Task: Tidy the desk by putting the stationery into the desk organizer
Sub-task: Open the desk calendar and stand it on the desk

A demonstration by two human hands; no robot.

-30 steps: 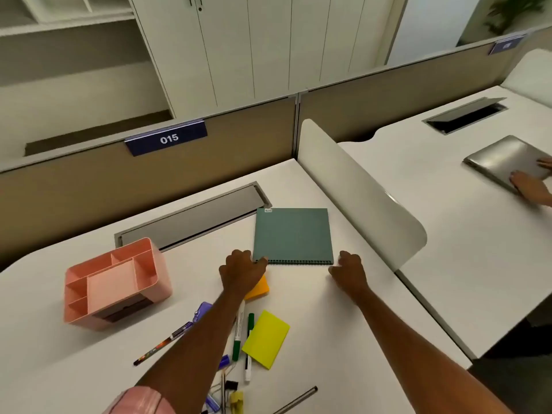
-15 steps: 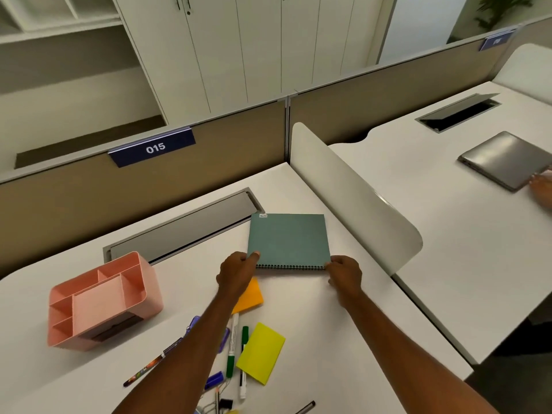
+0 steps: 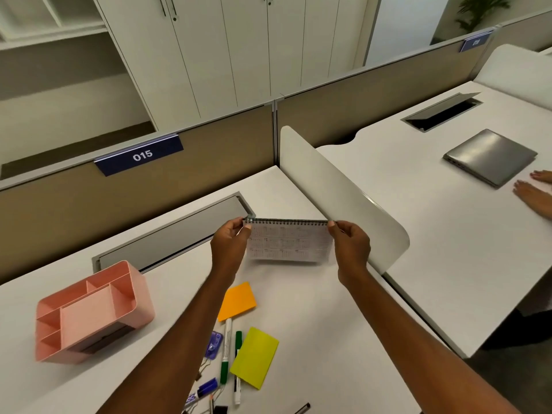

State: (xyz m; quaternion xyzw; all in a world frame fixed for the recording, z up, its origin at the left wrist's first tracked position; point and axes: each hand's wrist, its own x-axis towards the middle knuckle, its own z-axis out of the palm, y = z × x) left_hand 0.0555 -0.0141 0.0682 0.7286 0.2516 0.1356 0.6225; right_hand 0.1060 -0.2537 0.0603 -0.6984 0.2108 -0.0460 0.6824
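Note:
A spiral-bound notebook [image 3: 288, 242] is held up on edge above the desk, its pale printed back facing me and the wire spine on top. My left hand [image 3: 228, 245] pinches its left end and my right hand [image 3: 349, 245] pinches its right end. The pink desk organizer [image 3: 89, 309] stands empty at the left of the desk. Loose stationery lies near the front: an orange sticky pad [image 3: 237, 300], a yellow sticky pad [image 3: 254, 357], green markers [image 3: 226, 351], a blue marker [image 3: 206, 388] and clips.
A grey cable tray lid [image 3: 179, 234] runs behind the organizer. A curved white divider [image 3: 337, 198] borders the desk on the right. On the neighbouring desk lie a closed laptop [image 3: 490, 156] and another person's hand [image 3: 533, 195].
The green notebook lay flat on the desk with my hands at its near edge. Both hands gripped its corners and lifted it upright, so its pale back now faces me.

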